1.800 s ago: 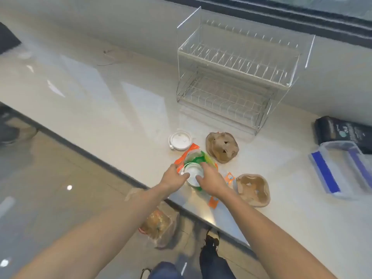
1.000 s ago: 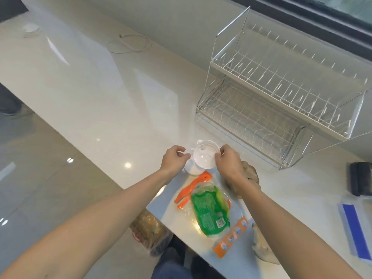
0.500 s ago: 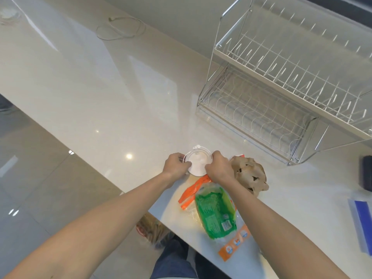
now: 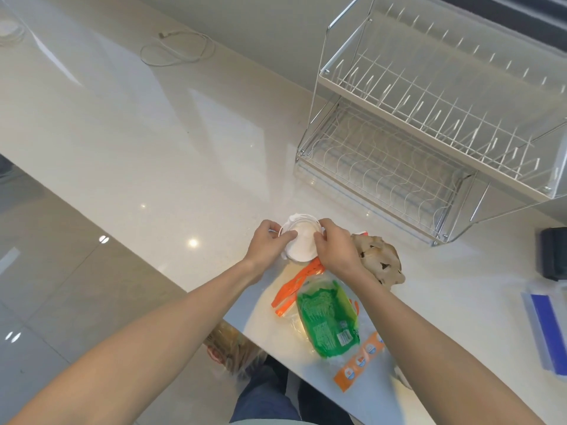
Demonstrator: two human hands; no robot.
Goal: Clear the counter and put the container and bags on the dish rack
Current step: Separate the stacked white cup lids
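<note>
The container [image 4: 302,240], a small round white tub with its lid uppermost, sits on the pale counter [image 4: 159,142] near the front edge, its flat circular top facing the camera; being round, it has no long axis to speak of. The left hand [image 4: 267,242] grips its left rim with the thumb laid across the lid, and the right hand [image 4: 334,248] closes on the right rim, fingers curled over the far edge, so both hands are clamped onto the tub from opposite sides. A bit of white film or a second rim shows around the far left of the tub; which it is cannot be told.

Just below the tub lies an orange strip [image 4: 296,283], its length running from lower left to upper right toward the right wrist. Touching it is a clear bag [image 4: 326,320] with a green printed pack inside, long axis running from near the tub toward the counter's near edge, with an orange-labelled end [image 4: 359,365] nearest the person. A brown moulded pulp cup carrier [image 4: 379,262] rests just right of the right hand.

The two-tier wire dish rack [image 4: 429,127] stands well apart at the back right, both shelves bare. A white cable [image 4: 178,50] loops at the far left, and a blue-lidded clear box [image 4: 546,329] is at the right edge
</note>
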